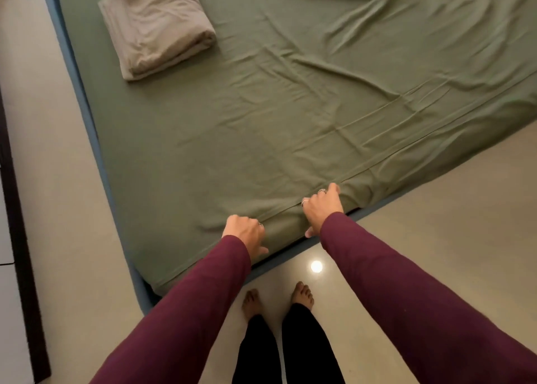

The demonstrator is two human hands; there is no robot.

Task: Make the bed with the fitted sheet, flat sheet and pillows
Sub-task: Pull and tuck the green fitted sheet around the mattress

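My left hand (245, 234) and right hand (322, 206) both grip the green fitted sheet (261, 107) at the mattress (87, 113) foot edge, unfinished; folded beige sheet (157, 26) atop mattress untouched, pillows unseen.

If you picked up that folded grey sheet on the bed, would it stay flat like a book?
Probably not. The folded grey sheet looks soft and creased, with loose uneven layers, so it would likely sag and droop. It seems unlikely to roll or break, though it may start unfolding.
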